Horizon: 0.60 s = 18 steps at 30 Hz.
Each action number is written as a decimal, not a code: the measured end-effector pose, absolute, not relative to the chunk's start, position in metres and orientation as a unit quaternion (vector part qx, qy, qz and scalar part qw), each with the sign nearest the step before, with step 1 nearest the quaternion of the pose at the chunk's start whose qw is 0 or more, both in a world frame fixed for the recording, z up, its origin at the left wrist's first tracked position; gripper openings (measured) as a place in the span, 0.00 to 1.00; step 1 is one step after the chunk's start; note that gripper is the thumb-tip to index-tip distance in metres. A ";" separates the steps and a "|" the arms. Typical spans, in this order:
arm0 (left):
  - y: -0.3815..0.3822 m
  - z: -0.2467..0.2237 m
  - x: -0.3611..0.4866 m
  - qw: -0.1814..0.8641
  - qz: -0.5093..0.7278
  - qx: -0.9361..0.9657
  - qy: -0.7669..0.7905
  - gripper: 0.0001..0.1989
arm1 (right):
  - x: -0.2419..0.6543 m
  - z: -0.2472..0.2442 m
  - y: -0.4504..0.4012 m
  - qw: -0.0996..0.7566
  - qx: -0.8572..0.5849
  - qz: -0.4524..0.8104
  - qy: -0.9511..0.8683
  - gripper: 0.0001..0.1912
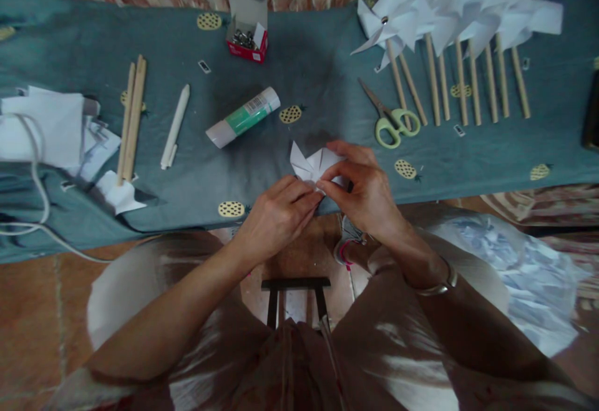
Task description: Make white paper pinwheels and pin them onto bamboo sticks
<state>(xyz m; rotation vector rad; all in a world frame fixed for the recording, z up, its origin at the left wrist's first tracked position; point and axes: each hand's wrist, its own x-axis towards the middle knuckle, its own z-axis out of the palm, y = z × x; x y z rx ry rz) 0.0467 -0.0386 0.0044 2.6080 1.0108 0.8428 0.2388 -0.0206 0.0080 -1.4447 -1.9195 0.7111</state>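
A white paper pinwheel (314,160) is held between my two hands at the table's front edge, its folded blades pointing up and away from me. My left hand (283,211) has its fingers closed on the lower left side of the paper. With thumb and forefinger pinched near the centre, my right hand (360,186) grips it from the right. The underside of the paper is hidden by my fingers. Beyond my hands lies a glue stick (243,116) with a green label. Scissors (393,124) with light green handles rest to the right.
Finished paper pinwheels (449,18) on wooden sticks lie at the back right. An open small box (248,43) holds metal fasteners. Loose wooden sticks (132,118), a white pen (176,125), paper sheets (44,127) and a white cable (40,189) are at left. A plastic bag (524,274) stands lower right.
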 end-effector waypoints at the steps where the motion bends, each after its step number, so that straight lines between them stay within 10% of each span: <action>1: -0.039 0.005 0.047 0.109 0.287 0.888 0.343 0.08 | 0.239 0.008 -0.021 0.314 -0.548 0.273 -0.726 0.06; 18: -0.038 0.006 0.046 0.100 0.287 0.890 0.341 0.07 | 0.241 0.003 -0.021 0.315 -0.542 0.250 -0.738 0.05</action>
